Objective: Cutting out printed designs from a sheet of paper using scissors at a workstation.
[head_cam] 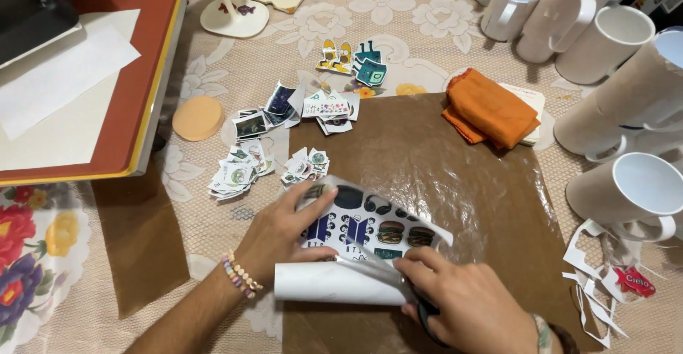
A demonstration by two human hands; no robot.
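Printed sheet (363, 234) lying on the brown mat (462, 183), near its front edge, curling into a roll at the near end. Left hand (281, 229) flat and open, pressing the sheet down. Right hand (462, 300) closed around black scissors (427, 318), at the sheet's near edge. Small cut pictures (238, 172) piled just left of the mat. White mugs (626, 190) standing right of the mat. Could go wrong: curled sheet slipping, scissors cutting through a picture, or nicking left fingers so close by.
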